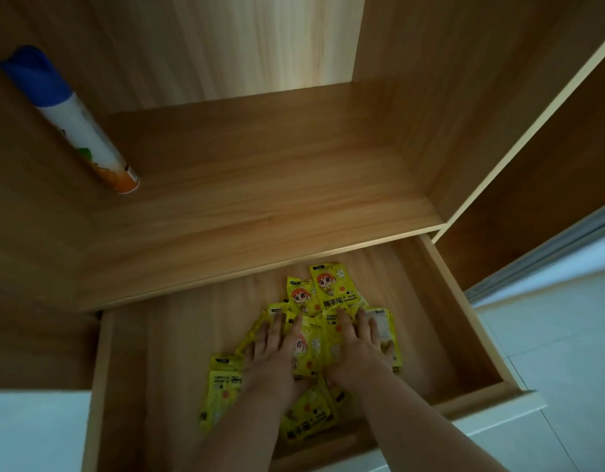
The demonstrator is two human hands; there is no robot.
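Several yellow hand-warmer packets (330,287) with a cartoon figure lie in a loose pile on the floor of a pulled-out wooden drawer (151,352). My left hand (277,352) rests flat on the pile's left part, fingers straight and spread. My right hand (360,345) lies flat on the pile's right part, fingers straight too. Both palms press down on packets, and neither hand grips one. More packets (222,386) lie left of my left forearm and under both arms.
A wooden shelf board (260,185) sits above the drawer's back half. A spray can (79,127) with a blue cap stands on it at the left. The cabinet's side panel (519,137) rises at right. White tiled floor (549,352) lies beyond the drawer's right wall.
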